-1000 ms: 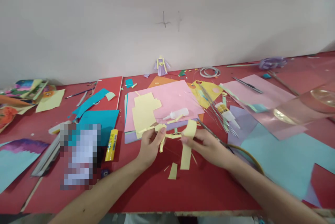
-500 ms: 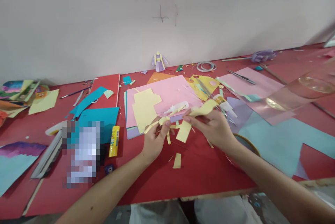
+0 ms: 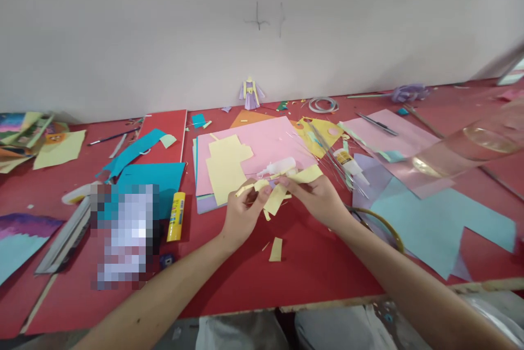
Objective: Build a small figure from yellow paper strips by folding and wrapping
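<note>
Yellow strip [image 3: 276, 200] was pinched in right hand [image 3: 321, 201], slim paper piece [image 3: 261, 185] in left hand [image 3: 242, 212], both nearly closed, back from front edge of table [image 3: 311, 279]; squeezing hard risked creasing either.

Bare forearms [image 3: 176, 284], light grey trousers [image 3: 241, 332]

Soft, even, rather dim light covers the pale wall [image 3: 164, 39] and red worktop [image 3: 311, 279]. Faint shadow darkens the worktop beneath the left hand [image 3: 244, 211] and right hand [image 3: 321, 201]. Near the worktop's right edge, the clear bottle [image 3: 454, 149] catches glare and looks blurred and stretched. Coarse pixel blocks [image 3: 126, 241] mask something towards the left front corner.
</note>
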Available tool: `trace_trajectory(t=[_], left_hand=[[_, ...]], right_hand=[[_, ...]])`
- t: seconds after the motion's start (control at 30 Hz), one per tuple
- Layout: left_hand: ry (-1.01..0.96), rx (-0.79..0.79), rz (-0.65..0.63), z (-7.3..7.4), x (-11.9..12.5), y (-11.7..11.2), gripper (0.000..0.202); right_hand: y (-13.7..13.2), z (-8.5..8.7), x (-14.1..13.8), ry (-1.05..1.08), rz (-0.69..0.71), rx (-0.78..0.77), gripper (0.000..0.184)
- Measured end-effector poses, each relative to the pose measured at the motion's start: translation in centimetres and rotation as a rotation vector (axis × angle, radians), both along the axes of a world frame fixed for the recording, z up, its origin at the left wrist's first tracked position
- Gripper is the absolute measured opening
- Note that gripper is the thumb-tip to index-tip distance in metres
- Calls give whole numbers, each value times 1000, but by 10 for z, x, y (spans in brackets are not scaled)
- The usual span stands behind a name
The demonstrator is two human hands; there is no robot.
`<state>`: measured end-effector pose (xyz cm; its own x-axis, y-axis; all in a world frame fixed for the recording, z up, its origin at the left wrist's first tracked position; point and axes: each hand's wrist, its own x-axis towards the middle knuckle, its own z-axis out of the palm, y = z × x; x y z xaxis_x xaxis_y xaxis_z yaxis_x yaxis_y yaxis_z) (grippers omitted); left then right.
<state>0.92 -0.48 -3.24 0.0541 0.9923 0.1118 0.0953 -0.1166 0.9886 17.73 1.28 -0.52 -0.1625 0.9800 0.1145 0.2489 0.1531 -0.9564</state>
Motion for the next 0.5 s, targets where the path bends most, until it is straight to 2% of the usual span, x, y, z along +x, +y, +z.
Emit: trace_trajectory(t=[0.13,0.33,0.5], left_hand=[[4,-29,-33,-2,0,1,36],[39,11,-17,-2,1,3,36],[10,-76,-92,-1,0,6,32]], right_hand=[[1,-4,2,70,33,-65,27],[1,-10,2,171,120,-281,31],[1,-8,4,-49,133,-155,29]])
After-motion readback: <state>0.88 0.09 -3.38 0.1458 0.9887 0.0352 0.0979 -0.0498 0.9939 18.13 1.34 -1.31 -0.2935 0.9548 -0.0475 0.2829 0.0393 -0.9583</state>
